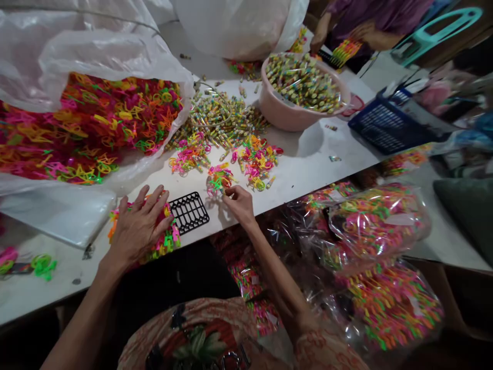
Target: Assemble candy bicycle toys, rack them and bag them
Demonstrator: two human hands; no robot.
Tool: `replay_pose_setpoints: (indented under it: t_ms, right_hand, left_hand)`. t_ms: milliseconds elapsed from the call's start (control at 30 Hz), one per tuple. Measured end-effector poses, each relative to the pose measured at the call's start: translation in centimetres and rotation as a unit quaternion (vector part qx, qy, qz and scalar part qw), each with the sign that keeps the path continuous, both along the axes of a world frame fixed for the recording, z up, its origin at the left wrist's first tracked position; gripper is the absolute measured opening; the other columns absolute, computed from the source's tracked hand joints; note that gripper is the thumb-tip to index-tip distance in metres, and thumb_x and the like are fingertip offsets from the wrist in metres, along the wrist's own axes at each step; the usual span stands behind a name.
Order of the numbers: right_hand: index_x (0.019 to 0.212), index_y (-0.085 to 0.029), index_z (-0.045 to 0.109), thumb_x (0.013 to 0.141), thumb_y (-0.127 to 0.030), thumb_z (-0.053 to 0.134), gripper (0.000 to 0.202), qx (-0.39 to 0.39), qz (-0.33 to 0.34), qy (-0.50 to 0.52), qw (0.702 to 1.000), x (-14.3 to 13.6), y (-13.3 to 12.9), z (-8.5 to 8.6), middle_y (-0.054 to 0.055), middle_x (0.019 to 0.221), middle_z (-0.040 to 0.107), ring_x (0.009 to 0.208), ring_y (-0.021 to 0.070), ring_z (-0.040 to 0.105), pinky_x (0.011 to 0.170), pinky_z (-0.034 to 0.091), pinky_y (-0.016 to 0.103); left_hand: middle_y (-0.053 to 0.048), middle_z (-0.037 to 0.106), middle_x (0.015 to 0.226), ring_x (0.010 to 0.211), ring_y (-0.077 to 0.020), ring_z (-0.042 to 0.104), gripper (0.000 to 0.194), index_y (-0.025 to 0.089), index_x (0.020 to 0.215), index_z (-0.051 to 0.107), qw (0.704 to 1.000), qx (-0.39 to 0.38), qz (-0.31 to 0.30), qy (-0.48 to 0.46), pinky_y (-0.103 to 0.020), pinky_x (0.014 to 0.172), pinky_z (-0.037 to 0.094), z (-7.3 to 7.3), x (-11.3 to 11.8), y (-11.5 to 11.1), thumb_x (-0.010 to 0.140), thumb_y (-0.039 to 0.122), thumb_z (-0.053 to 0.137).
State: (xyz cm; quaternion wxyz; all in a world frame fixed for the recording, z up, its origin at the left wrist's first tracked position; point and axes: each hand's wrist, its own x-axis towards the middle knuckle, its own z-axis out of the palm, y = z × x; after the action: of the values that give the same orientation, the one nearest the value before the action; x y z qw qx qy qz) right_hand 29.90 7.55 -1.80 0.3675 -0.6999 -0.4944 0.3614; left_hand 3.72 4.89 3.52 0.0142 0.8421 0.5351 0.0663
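Note:
My left hand [140, 226] lies flat, fingers spread, over a layer of brightly coloured plastic pieces [172, 239] at the table's front edge. Most of that layer is hidden under the palm. Right beside it sits a black plastic grid rack [189, 211]. My right hand [239, 205] has thumb and forefinger pinched together at the near edge of a small heap of coloured plastic pieces [220, 179]. Whatever is between those fingertips is too small to make out. Two more little heaps, a left one [191, 154] and a right one [257, 160], lie just behind.
A large clear bag [173, 115] of coloured pieces fills the left. Small patterned tubes [215, 115] are heaped behind; more fill a pink basin [279, 110]. A blue basket [385, 123] stands right. Packed bags [381, 221] lie below the edge. A co-worker's hands [364, 32] work across the table.

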Motion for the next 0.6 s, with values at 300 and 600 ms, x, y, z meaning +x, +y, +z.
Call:
replay_pose_setpoints:
  t_ms: [300,600]
  right_hand:
    - [0.07,-0.02,0.058,0.053,-0.025,0.074,0.024,-0.006,-0.037,0.442,0.896,1.0,1.9,1.1,-0.006,0.061,0.058,0.05,0.0062,0.046,0.046,0.036,0.019]
    - [0.06,-0.017,0.055,0.066,-0.024,0.069,0.016,0.031,0.21,0.148,0.966,-6.8,1.4,-1.4,-0.006,0.056,0.05,0.058,0.0097,0.046,0.057,0.037,0.022]
  left_hand:
    - [-0.011,0.042,0.149,0.14,-0.0324,0.033,0.057,0.023,0.146,0.035,1.0,-0.009,0.005,0.008,-0.06,0.11,0.023,0.3,0.3,-0.1,0.096,0.048,0.023]
    - [-0.01,0.04,0.151,0.141,-0.0321,0.032,0.056,0.024,0.148,0.031,1.0,-0.009,0.002,0.014,-0.06,0.111,0.021,0.2,0.2,-0.1,0.097,0.047,0.026]
